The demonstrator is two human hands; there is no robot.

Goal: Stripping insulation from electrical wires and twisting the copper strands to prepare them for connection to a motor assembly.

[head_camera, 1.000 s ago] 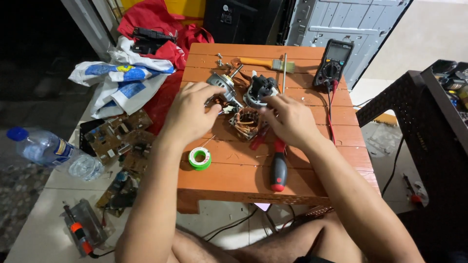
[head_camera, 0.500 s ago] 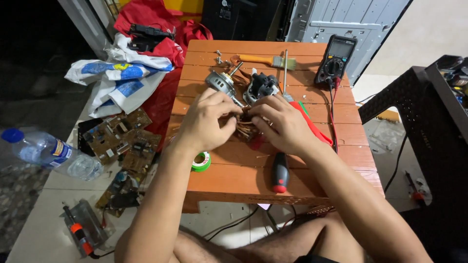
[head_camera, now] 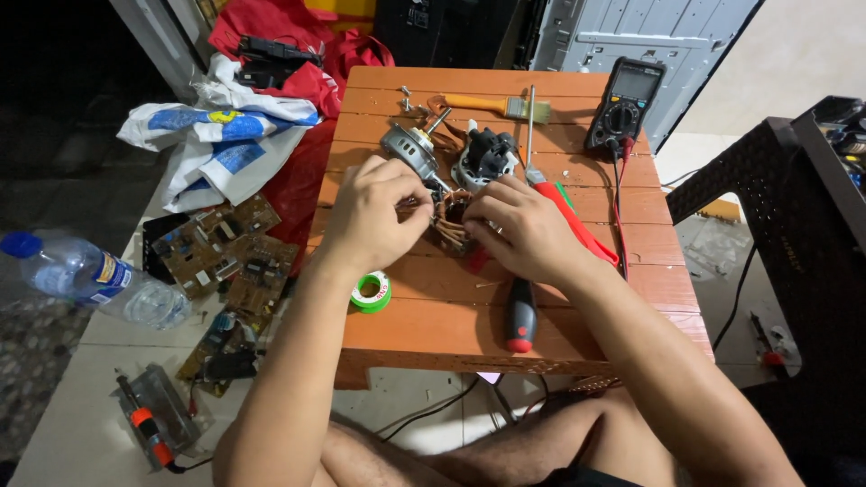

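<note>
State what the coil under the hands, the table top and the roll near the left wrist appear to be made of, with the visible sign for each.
Coil: likely copper wire, reddish-brown glossy strands.
Table top: wood or wood-look plastic; orange-brown planks with seams.
Roll: probably plastic tape, smooth green ring.

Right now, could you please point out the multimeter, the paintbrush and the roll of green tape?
multimeter [head_camera: 622, 106], head view, on its dial.
paintbrush [head_camera: 478, 104], head view, on its orange handle.
roll of green tape [head_camera: 371, 292], head view, on its ring.
</note>
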